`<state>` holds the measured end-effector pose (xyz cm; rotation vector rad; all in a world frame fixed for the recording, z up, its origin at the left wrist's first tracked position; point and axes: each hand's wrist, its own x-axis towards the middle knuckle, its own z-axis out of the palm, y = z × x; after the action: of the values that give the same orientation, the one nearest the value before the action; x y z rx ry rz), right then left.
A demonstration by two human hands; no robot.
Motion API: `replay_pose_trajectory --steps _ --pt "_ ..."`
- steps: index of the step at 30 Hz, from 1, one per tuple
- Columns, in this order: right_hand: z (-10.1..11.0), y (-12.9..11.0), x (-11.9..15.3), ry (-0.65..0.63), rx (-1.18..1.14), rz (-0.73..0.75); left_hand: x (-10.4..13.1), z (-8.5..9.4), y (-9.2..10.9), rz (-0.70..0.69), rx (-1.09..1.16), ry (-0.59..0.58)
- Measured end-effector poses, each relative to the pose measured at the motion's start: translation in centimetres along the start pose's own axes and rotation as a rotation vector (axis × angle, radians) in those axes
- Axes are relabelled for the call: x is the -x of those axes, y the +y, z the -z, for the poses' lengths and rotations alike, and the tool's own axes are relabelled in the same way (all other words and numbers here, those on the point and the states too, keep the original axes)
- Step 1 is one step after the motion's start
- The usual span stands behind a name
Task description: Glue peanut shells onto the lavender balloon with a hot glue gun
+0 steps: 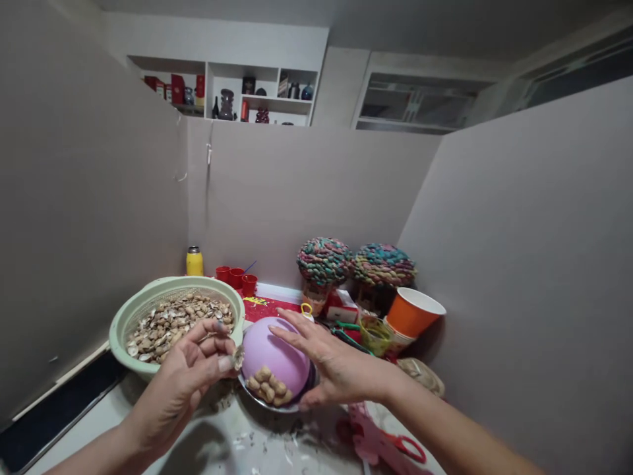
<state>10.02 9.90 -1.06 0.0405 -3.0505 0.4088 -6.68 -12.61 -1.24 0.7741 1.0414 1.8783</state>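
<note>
Pinched between the thumb and fingers of my left hand [200,366] is a peanut shell [239,357], close to the left side of a purple balloon [270,343]. The balloon sits in a shallow metal bowl [270,404]. A cluster of peanut shells [268,384] covers its lower front. My right hand [324,359] reaches over the balloon's right side with fingers spread and thumb low near the bowl's rim. Whether its fingertips press on the balloon I cannot tell. Left of the bowl, a pale green colander [117,336] is full of peanut shells [173,323].
Red-handled scissors [408,448] lie at the front right. Behind stand small red cups [236,277], a yellow bottle [194,261] and two multicoloured domed pieces [324,260]. An orange paper bucket [415,313] leans at right. Grey panels [306,185] enclose the table.
</note>
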Motion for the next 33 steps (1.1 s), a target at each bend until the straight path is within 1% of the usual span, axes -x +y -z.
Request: replay_pose_trajectory --steps 3,5,10,15,18,22,24,26,28,30,33 --pt "-0.6 1.4 -0.8 -0.036 -0.06 0.02 -0.3 0.2 -0.3 0.018 0.012 0.003" --pt "-1.0 2.1 -1.2 -0.036 -0.107 0.013 -0.5 0.2 -0.6 0.043 0.007 0.01" --pt "-1.9 3.1 -1.7 0.063 -0.189 -0.047 -1.1 0.4 -1.2 0.081 -0.01 0.024" --pt "-1.7 3.0 -1.9 0.162 -0.222 -0.145 -1.4 0.8 -1.2 0.082 -0.035 0.045" --pt "-1.2 2.4 -1.8 0.161 -0.199 -0.199 -1.5 0.9 -1.3 0.091 -0.055 0.067" --pt "-0.5 1.7 -1.4 0.131 -0.094 -0.25 -1.8 0.9 -1.4 0.077 -0.116 0.103" --pt "-0.3 1.6 -1.2 0.135 -0.063 -0.242 -2.1 0.6 -1.5 0.056 -0.149 0.112" --pt "-0.3 1.7 -1.2 0.167 -0.068 -0.191 -2.4 0.0 -1.5 0.024 -0.191 0.114" --pt "-0.5 1.8 -1.4 0.201 -0.113 -0.135 -2.7 -1.0 -1.7 -0.01 -0.244 0.123" --pt "-0.9 2.0 -1.6 0.22 -0.168 -0.11 -2.9 -2.0 -2.0 -0.043 -0.293 0.153" --pt "-1.5 2.2 -1.7 0.265 -0.174 -0.073 -2.9 -3.2 -2.6 -0.07 -0.385 0.178"
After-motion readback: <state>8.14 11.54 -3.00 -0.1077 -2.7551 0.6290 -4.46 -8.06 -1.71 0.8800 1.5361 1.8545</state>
